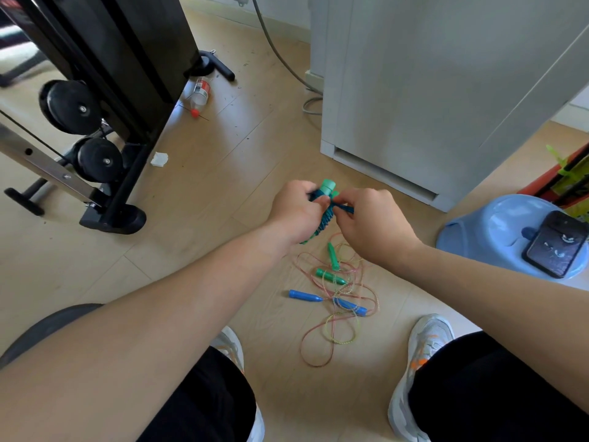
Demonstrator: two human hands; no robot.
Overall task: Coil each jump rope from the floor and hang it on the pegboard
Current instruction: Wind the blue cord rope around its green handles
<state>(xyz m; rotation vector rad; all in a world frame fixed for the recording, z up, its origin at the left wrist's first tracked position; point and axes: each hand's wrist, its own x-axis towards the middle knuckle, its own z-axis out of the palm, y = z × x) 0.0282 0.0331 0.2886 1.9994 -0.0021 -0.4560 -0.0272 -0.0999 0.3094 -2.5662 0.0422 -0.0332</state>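
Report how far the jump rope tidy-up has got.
Nothing shows as hung; the pegboard is out of view. In hand: the left hand grips a teal rope bundle while the right hand pinches its end. Left: green-handled rope and blue-handled rope lie tangled on the floor.

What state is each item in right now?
left hand, gripping the teal jump rope
right hand, pinching its cord
teal jump rope, cord wound round handles, held above floor
green-handled rope, uncoiled on floor, tangled
blue-handled rope, uncoiled on floor, tangled with the green one
bottle, on its side, capped
phone, flat on blue stool
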